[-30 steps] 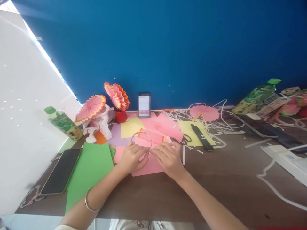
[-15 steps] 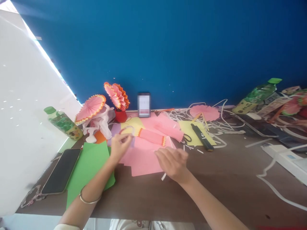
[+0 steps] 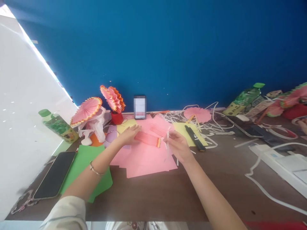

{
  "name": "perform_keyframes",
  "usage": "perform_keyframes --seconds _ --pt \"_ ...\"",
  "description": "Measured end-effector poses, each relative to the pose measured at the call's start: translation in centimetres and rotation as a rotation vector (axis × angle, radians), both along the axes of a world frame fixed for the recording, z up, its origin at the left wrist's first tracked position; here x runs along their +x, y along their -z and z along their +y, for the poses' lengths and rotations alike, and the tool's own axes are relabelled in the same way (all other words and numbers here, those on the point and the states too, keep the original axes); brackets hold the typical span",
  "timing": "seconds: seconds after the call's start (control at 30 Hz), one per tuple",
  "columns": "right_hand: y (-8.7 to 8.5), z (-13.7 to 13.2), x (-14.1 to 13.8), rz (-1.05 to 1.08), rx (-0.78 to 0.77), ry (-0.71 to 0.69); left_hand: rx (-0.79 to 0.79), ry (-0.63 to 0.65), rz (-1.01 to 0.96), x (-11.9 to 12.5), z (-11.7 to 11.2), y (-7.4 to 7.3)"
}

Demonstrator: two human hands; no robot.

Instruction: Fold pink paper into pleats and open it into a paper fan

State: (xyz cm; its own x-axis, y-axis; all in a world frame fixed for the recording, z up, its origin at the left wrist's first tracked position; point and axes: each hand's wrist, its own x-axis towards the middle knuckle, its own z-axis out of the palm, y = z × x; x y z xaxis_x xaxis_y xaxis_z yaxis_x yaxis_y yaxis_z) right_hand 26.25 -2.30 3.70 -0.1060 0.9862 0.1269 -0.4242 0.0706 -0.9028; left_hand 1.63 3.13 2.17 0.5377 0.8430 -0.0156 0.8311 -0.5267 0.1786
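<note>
A pink pleated paper strip (image 3: 148, 139) with an orange and yellow edge at its right end lies on pink sheets (image 3: 141, 163). My left hand (image 3: 129, 135) rests at its left end, fingers stretched out; whether they touch it I cannot tell. Just past the strip's right end, my right hand (image 3: 178, 145) is closed in a pinch on a thin white strip (image 3: 168, 140), blurred by motion. Behind it lies another pink folded piece (image 3: 158, 130). A pale ring (image 3: 111, 137) lies on purple paper left of my left hand.
Pleated paper flowers (image 3: 86, 110), a red pot (image 3: 116, 118) and a green-capped bottle (image 3: 57, 126) stand at left. Nearer are green paper (image 3: 96, 185) and a phone (image 3: 55, 175). A black cutter (image 3: 194, 138), tangled white cords (image 3: 216, 126) and a power strip (image 3: 275, 156) lie right.
My left hand has let go of the pale ring and moved right to the pleated strip. My right hand has risen toward the strip's right end, holding up a white strip.
</note>
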Motion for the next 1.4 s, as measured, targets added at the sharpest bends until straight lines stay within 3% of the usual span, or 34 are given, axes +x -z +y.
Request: perform_keyframes --seconds 0.07,0.17,0.27,0.37,0.5,0.57,0.77,1.0,1.2,1.4 --pt "0.2 0.3 0.2 0.08 -0.019 -0.016 -0.066 0.028 0.024 0.5 1.5 0.0" --pt "0.5 0.6 0.3 0.142 -0.035 0.004 -0.037 0.066 -0.008 0.6 2.2 -0.2" --pt "0.7 0.7 0.4 0.134 -0.036 0.017 0.039 0.04 -0.091 0.4 1.2 -0.3" --pt "0.7 0.6 0.3 0.118 -0.045 0.013 0.019 -0.006 -0.275 0.6 -0.4 0.0" --pt "0.4 0.2 0.0 0.12 -0.061 -0.027 -0.241 -0.178 -0.744 1.9 -2.8 0.9" --pt "0.3 -0.1 -0.3 0.115 -0.067 -0.042 -0.371 -0.193 -0.927 2.8 -4.0 1.3" --pt "0.8 -0.2 -1.2 0.097 -0.086 -0.018 -0.651 -0.161 -1.171 4.1 -6.5 2.2" --pt "2.3 0.3 -1.6 0.017 -0.071 0.088 -0.733 -0.122 -1.197 4.0 -6.6 3.5" --pt "3.1 0.5 -2.5 -0.027 -0.016 0.21 -0.677 0.008 -1.159 4.3 -6.9 3.7" --pt "3.4 0.5 -2.9 -0.044 -0.047 0.237 -0.689 0.07 -1.138 4.4 -7.0 3.7"
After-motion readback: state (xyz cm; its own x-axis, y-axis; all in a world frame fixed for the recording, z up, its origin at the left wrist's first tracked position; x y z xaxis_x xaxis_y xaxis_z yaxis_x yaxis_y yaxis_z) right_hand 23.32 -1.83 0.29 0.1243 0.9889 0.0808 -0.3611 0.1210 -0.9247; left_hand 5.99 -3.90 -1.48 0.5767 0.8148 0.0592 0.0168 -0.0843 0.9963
